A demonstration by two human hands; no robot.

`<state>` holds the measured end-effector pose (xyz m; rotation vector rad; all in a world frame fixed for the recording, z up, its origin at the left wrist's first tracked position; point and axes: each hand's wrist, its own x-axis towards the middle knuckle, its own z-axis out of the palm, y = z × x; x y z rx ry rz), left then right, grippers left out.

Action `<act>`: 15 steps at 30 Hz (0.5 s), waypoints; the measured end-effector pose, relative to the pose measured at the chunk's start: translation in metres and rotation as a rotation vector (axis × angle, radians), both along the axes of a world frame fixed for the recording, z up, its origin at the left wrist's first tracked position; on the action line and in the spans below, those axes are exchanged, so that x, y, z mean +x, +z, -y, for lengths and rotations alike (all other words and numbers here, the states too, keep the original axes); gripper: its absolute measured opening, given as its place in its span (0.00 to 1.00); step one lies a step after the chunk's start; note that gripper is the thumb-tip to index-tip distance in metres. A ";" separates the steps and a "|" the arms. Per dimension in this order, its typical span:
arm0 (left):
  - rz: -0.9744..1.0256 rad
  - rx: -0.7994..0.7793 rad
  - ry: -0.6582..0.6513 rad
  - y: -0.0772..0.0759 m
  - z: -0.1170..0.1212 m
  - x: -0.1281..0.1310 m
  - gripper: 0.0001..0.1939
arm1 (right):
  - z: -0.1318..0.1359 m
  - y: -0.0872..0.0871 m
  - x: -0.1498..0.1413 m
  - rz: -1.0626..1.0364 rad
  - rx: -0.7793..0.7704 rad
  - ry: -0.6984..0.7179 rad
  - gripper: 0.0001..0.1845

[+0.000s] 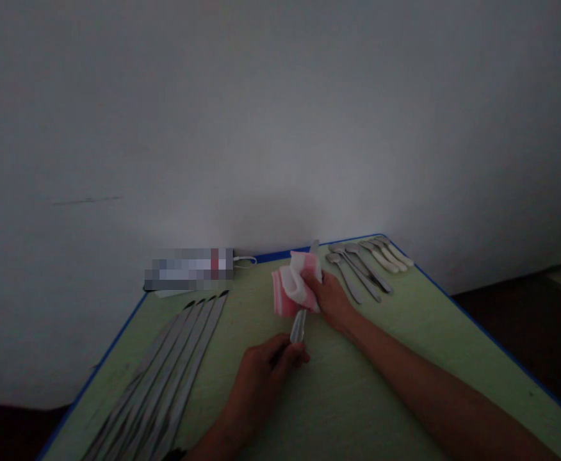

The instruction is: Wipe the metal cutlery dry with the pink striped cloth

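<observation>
My left hand [273,365] is closed round the lower handle of a metal table knife [298,326], which points away from me above the table. My right hand [332,299] grips a pink and white striped cloth [292,288], folded around the middle of the knife. The cloth hides most of the blade; only its tip shows beyond the far side. To the left, several table knives [165,365] lie side by side in a slanted row. Several metal spoons [364,275] rest at the back right, near my right hand.
Beside the metal spoons lie smaller ones with white handles [390,259]. A blurred-out box-like object [189,269] with a white cable [246,260] stands at the back left. The green table [357,397] has a blue edge and meets a pale wall [280,128].
</observation>
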<state>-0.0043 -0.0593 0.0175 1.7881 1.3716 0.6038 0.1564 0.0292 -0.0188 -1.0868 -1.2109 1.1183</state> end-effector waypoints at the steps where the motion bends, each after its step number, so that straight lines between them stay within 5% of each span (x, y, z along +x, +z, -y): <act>1: 0.006 -0.007 0.004 0.000 0.000 0.000 0.18 | 0.001 0.002 0.000 0.029 0.006 -0.021 0.24; 5: 0.039 -0.040 0.034 0.000 -0.002 0.001 0.18 | 0.009 0.011 -0.005 0.057 -0.052 -0.040 0.24; 15: 0.103 -0.061 0.068 -0.011 -0.007 0.000 0.20 | 0.026 0.013 -0.023 0.030 -0.161 0.200 0.32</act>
